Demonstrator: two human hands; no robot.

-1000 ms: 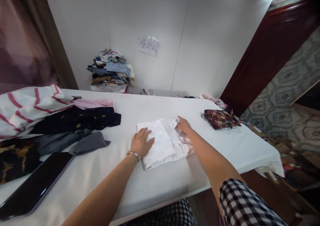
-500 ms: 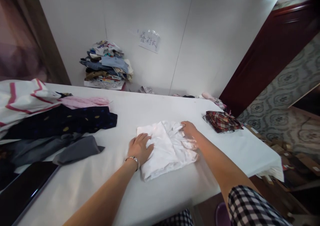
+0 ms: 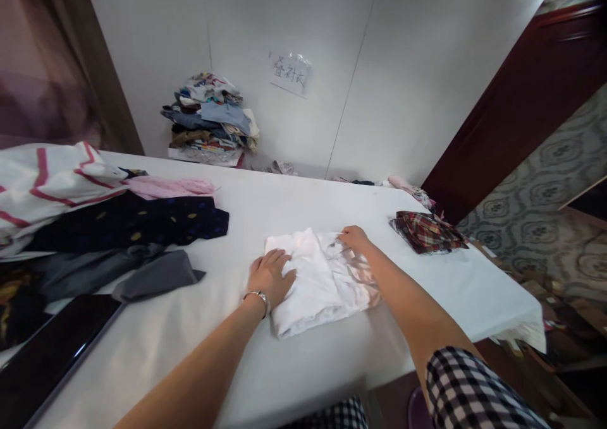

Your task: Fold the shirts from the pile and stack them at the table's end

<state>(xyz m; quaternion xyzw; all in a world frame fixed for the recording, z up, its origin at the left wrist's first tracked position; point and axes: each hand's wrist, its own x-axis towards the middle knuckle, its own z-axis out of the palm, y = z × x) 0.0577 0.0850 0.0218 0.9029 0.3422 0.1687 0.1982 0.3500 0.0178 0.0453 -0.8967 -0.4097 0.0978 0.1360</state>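
A folded white shirt (image 3: 303, 277) lies on the table below me. Shiny, crinkled clear plastic, which looks like a bag (image 3: 358, 272), covers its right part. My left hand (image 3: 270, 279) rests flat on the shirt's left side, fingers spread and a metal bracelet at the wrist. At the far right corner, the fingers of my right hand (image 3: 355, 238) are closed on the edge of the plastic bag. Whether they also pinch some of the shirt is hidden.
On the left lie a striped white garment (image 3: 61, 176), a dark dotted one (image 3: 137, 220), grey cloth (image 3: 159, 277) and a black glossy panel (image 3: 57, 347). A bagged plaid shirt (image 3: 427, 231) sits right. Stacked clothes (image 3: 213, 116) stand by the wall.
My right hand has moved slightly left relative to the shirt, and the shiny plastic lies flatter over its right part. My left hand keeps its place. The view has shifted a little.
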